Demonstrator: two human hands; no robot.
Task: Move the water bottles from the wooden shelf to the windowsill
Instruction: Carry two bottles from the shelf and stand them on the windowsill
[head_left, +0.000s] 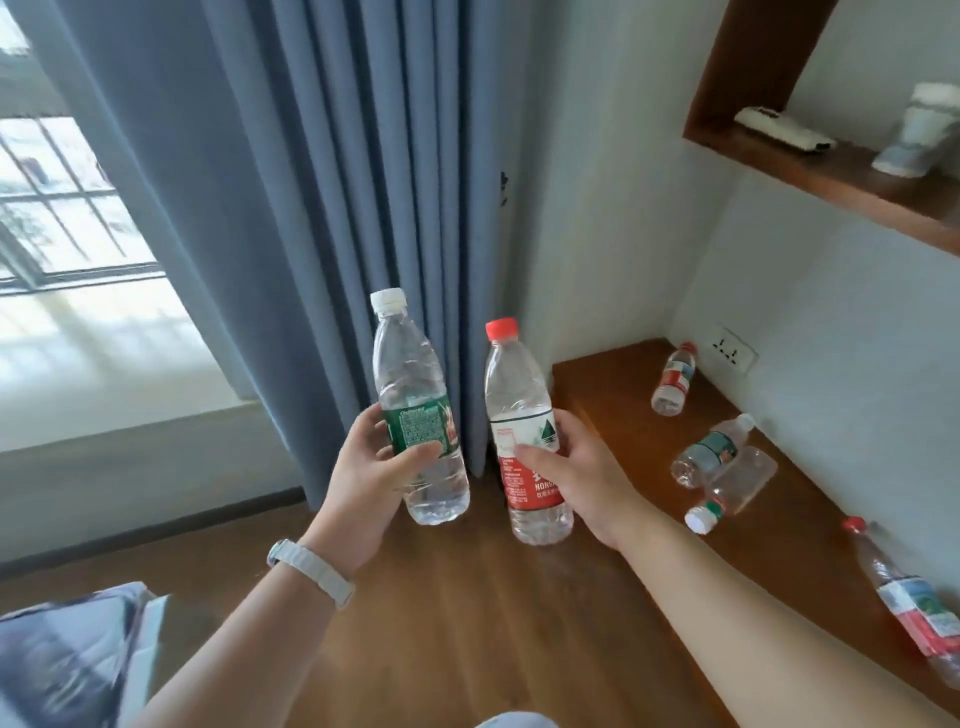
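Observation:
My left hand (363, 483) grips a clear bottle with a green label and white cap (410, 384), held upright in the air. My right hand (582, 467) grips a clear bottle with a red label and red cap (519, 395), also upright, just to the right of the first. Both are in front of the blue curtain, between the windowsill (119, 384) on the left and the low wooden shelf (779, 519) on the right. Several more bottles lie on their sides on the shelf, one with a red label (674, 379) near the wall corner.
A blue curtain (322, 208) hangs between windowsill and shelf. A wall socket (731, 353) sits above the shelf's far end. A wooden wall niche (831, 171) at upper right holds a white cup and a small flat object. Wooden floor lies below my arms.

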